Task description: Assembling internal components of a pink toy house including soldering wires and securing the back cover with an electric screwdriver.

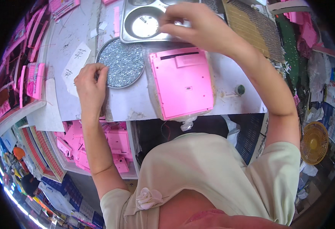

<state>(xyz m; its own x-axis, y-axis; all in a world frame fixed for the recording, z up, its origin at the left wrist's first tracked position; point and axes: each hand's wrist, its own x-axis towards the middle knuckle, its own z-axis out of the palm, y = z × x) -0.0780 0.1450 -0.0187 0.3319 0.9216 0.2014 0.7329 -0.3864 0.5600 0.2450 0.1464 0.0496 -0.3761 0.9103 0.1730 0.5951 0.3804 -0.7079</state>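
A pink plastic panel lies flat on the work table, partly over a clear plastic bag. My left hand rests at the left rim of a round dish filled with tiny silver screws, fingers pinched together; what they hold is too small to tell. My right hand reaches over a metal tray with round wells, fingertips pinched over one well. Whether something is between them cannot be told.
A paper slip with handwriting lies left of the dish. Pink parts fill a bin below the table edge. Pink housings stack at the left. Mesh sheets lie at the back right; a small fan stands at the right.
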